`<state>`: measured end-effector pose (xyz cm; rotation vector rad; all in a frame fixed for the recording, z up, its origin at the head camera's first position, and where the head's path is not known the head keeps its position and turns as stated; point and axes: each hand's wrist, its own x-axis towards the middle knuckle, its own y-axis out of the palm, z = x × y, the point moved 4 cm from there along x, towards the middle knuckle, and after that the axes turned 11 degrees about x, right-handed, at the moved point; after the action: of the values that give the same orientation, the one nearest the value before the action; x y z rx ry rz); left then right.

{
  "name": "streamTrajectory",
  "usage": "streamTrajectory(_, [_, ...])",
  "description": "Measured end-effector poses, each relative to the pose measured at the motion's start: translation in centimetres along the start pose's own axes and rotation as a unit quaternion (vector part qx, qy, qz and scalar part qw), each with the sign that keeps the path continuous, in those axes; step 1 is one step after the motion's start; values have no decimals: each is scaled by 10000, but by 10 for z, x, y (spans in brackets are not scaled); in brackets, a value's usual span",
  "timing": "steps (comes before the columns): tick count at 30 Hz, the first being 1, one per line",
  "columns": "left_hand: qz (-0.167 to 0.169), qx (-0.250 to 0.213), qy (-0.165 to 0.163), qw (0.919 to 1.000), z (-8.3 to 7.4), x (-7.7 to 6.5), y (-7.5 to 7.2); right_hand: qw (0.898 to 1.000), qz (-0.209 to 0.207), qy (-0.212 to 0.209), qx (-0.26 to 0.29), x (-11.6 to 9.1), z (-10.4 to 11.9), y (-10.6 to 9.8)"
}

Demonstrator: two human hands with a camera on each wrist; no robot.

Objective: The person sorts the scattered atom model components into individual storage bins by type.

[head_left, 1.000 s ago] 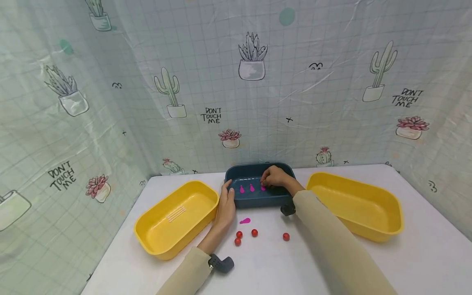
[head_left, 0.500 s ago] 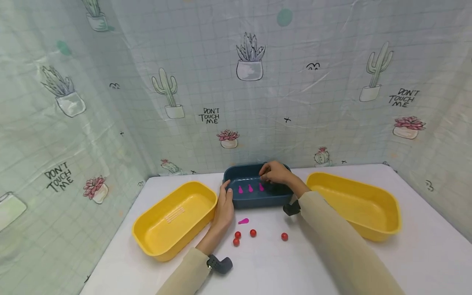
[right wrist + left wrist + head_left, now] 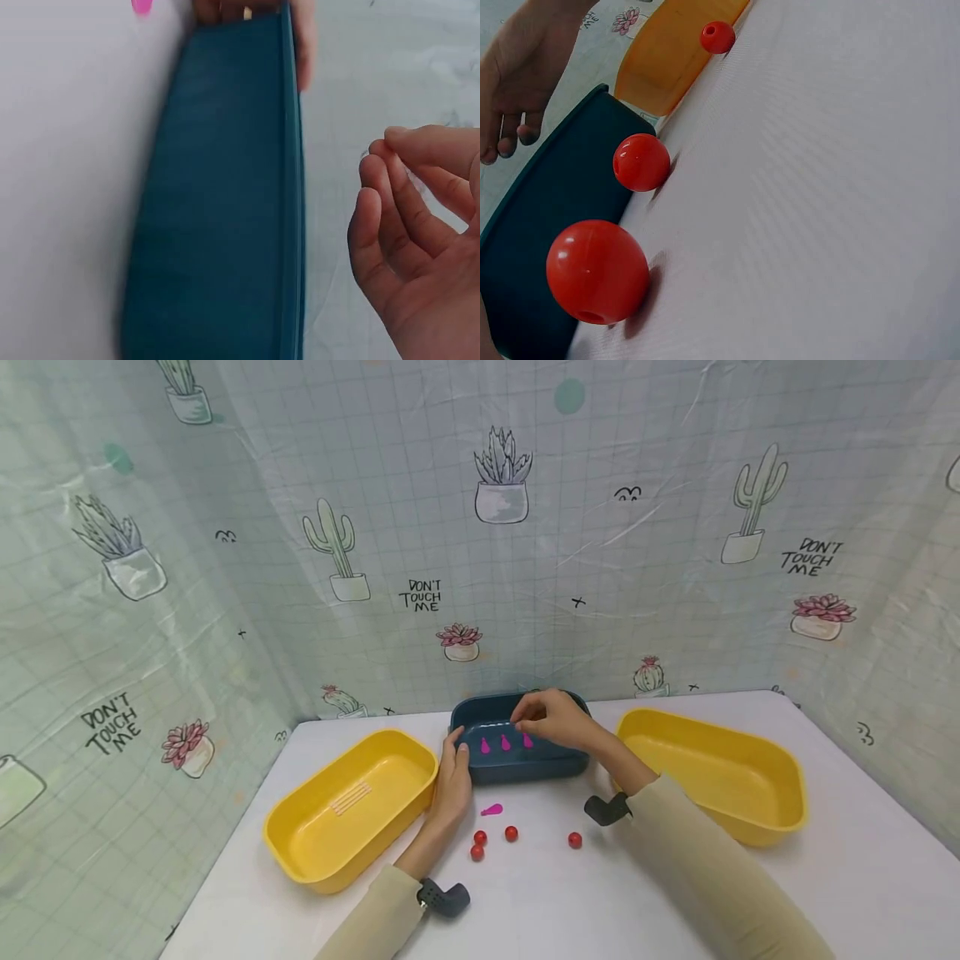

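Note:
My left hand (image 3: 452,781) grips the left end of a dark blue bin (image 3: 525,772), its fingers at the rim. Over the bin is my right hand (image 3: 558,720), fingers loosely bent, the thumb close to the index finger; in the right wrist view nothing shows between these fingertips (image 3: 397,135). Inside the bin, three small pink pear-shaped pieces (image 3: 506,743) stand in a row. Another pink piece (image 3: 492,810) lies on the table in front. Several red beads (image 3: 511,833) are scattered nearer me; the left wrist view shows a hole in one bead (image 3: 598,271).
A yellow bin (image 3: 300,860) holding several thin pale sticks (image 3: 350,798) stands at the left. Another yellow bin (image 3: 750,827) is at the right, close to my right forearm. Behind the white table (image 3: 540,910) hangs a cactus-print curtain (image 3: 555,635).
My right hand has risen from the rightmost pink piece in the bin and moved slightly left, leaving that piece standing. The left hand has stayed at the bin. The view has shifted slightly.

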<state>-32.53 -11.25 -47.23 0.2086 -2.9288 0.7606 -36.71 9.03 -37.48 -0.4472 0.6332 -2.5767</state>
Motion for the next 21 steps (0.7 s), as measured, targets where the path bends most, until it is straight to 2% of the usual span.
streamTrajectory(4, [41, -17, -46, 10000, 1, 1, 0, 9995, 72, -292, -69, -13, 12, 10])
streamTrajectory(9, [33, -14, 49, 10000, 2, 1, 0, 9972, 602, -438, -3, -27, 20, 27])
streamTrajectory(15, [-13, 5, 83, 10000, 2, 1, -1, 9918, 1172, -430, -286, -36, 16, 50])
streamTrajectory(21, [9, 17, 81, 10000, 3, 1, 0, 9878, 1355, -208, -745, -39, 7, 69])
